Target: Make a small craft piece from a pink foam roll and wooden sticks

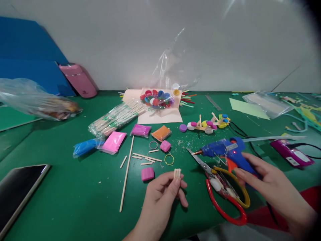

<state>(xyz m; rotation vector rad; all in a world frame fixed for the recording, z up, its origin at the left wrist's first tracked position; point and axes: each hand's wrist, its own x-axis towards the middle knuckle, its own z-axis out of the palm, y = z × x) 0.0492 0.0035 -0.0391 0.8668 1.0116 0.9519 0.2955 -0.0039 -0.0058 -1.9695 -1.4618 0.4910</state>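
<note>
Between thumb and fingers, my left hand [164, 195] pinches several short wooden sticks [177, 173] held upright side by side. My right hand [265, 177] is wrapped round the handle of a blue glue gun [223, 147] with an orange trigger and a lit red light. The gun's nozzle points left, and a clear glue stick juts from its back. Below the gun lie scissors [225, 197] with one red and one yellow handle. Cut stick pieces [146, 157], a long stick [127, 174] and a pink clay block [147, 174] lie left of my left hand.
Behind are clay packets [114, 142], bagged sticks [117, 117], bottle caps [157, 98] in clear plastic, and a small stick-and-cap model [205, 125]. A purple power strip [292, 154] with cords lies at right. At left are a tablet-like device [18, 197] and a pink flask [78, 80].
</note>
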